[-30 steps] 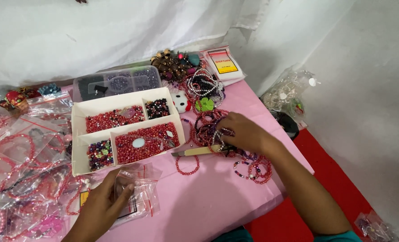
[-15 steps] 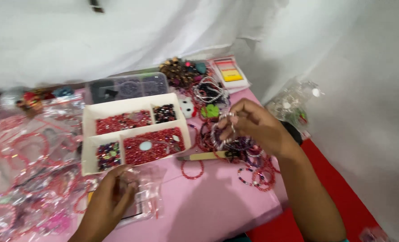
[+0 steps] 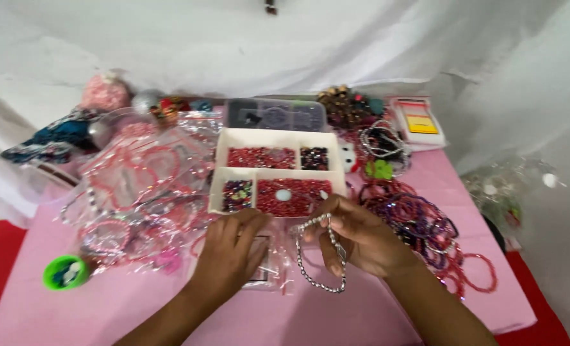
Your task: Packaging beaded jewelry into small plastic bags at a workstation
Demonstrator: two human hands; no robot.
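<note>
My right hand (image 3: 362, 240) holds a silvery grey beaded bracelet (image 3: 320, 272) that dangles in a loop over the pink table (image 3: 137, 307). My left hand (image 3: 232, 253) rests just left of it, fingers curled on a small clear zip bag (image 3: 265, 272) lying on the table. Both hands sit right in front of a white divided box (image 3: 275, 170) filled with red and dark beads.
A heap of purple and red bracelets (image 3: 426, 224) lies to the right. Many clear bags with pink bracelets (image 3: 140, 192) cover the left side. A green round tub (image 3: 66, 271) sits front left. A clear bead organiser (image 3: 275, 115) and trinkets stand behind the box.
My right hand lifted a silvery bracelet out of the pile at the right and carried it to the middle, next to the left hand. The view swung left.
</note>
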